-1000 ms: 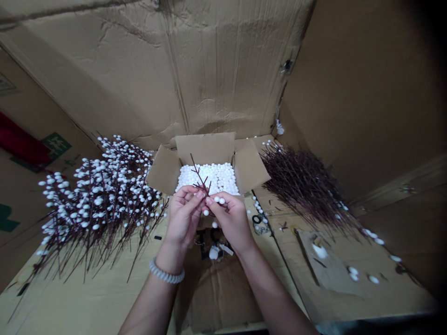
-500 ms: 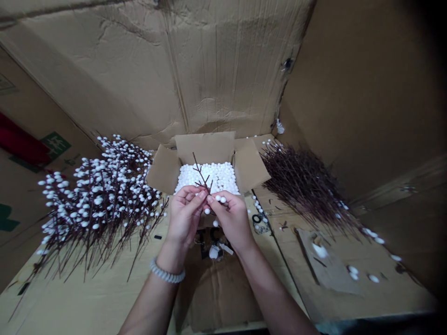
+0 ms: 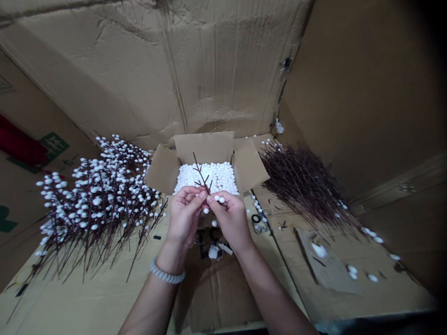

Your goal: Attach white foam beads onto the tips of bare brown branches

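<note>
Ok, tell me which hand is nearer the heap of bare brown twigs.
Right. The right hand sits below and left of the heap of bare brown twigs, not touching it; the left hand is further away. Both grip a small brown twig.

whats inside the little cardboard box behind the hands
The cardboard box holds a heap of white foam balls. A dark twig held by the left hand and right hand crosses in front. Anything beneath the balls is covered.
</note>
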Motion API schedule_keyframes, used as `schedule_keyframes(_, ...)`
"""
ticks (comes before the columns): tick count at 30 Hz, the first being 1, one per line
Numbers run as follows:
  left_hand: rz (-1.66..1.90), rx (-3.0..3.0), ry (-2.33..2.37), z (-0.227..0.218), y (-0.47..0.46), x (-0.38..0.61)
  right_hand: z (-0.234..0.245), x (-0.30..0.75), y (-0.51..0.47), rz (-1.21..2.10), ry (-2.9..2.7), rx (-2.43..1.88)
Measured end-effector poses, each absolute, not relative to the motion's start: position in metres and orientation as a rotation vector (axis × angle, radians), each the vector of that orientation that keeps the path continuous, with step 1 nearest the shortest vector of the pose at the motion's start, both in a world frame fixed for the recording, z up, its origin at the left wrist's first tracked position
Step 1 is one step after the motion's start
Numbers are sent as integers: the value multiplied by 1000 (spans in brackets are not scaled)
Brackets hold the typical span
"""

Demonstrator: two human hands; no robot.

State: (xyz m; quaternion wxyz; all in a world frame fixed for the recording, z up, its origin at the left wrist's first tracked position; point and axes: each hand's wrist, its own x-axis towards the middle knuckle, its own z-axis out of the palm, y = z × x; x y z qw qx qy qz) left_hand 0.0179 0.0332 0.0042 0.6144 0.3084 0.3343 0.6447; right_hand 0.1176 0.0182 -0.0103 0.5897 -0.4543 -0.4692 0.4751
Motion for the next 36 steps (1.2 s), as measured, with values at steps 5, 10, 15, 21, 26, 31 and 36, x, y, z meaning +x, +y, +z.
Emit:
schedule_keyframes(5,1448,712,745,7,33,16,-4,118,17,1180,-1019,-982)
schedule_keyframes(10,1375,744,748,8,32,13,-3,119,17,1263,-916,-909)
schedule_keyframes(15,1405,734,747,7,32,14,-4,120,18,1283,-884,-877)
schedule_keyframes(21,1406,718,722,7,32,12,-2,119,17,1287,-917,-871)
schedule_keyframes(26,1392,721,724,7,32,12,-3,119,17,1264,-935,-885)
schedule_keyframes(31,1395,715,730,8,31,12,-6,120,17,1269,-939,-885)
schedule_keyframes(36,1397,731,755,7,30,11,-7,121,18,1270,-938,-899)
